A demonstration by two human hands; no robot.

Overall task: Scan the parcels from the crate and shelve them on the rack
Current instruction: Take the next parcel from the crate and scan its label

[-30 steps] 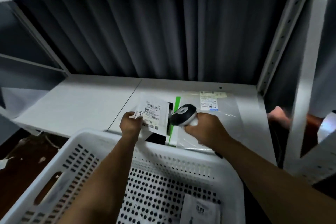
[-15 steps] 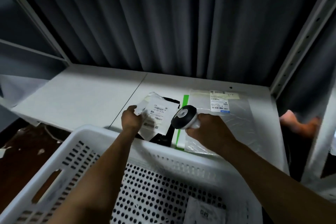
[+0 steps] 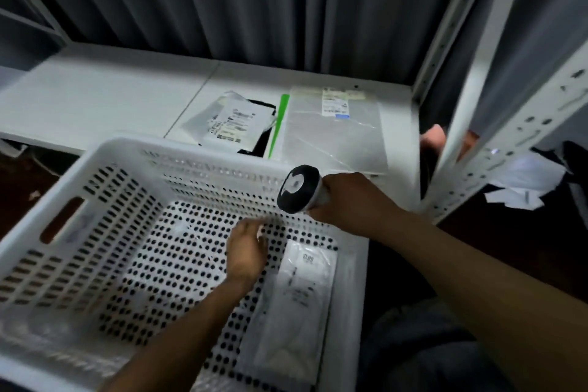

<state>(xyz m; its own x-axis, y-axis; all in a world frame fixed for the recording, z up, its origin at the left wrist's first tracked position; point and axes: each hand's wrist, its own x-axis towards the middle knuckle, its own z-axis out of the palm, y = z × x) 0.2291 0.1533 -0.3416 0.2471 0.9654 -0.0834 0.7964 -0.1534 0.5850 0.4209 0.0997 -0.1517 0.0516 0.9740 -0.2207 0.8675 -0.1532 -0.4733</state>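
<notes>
A white perforated crate [image 3: 95,188] fills the foreground. Inside it lies a white parcel [image 3: 299,305] at the right and a clear bubble-wrap parcel [image 3: 41,340] at the near left. My left hand [image 3: 246,253] hovers inside the crate just left of the white parcel, fingers loosely curled, holding nothing. My right hand [image 3: 345,197] grips a black-and-white barcode scanner [image 3: 297,189] above the crate's far right rim. On the white rack shelf [image 3: 105,95] lie a small labelled parcel [image 3: 232,121] over a black one and a large clear flat parcel [image 3: 331,127] with a green strip.
A white perforated rack upright [image 3: 471,124] stands at the right, with papers [image 3: 521,184] beyond it. Dark curtains [image 3: 254,3] hang behind the shelf. The shelf's left half is bare white board. Brown floor [image 3: 19,181] shows at the left.
My left hand let go of the small labelled parcel on the shelf and dropped back into the crate. My right hand drew the scanner back over the crate rim.
</notes>
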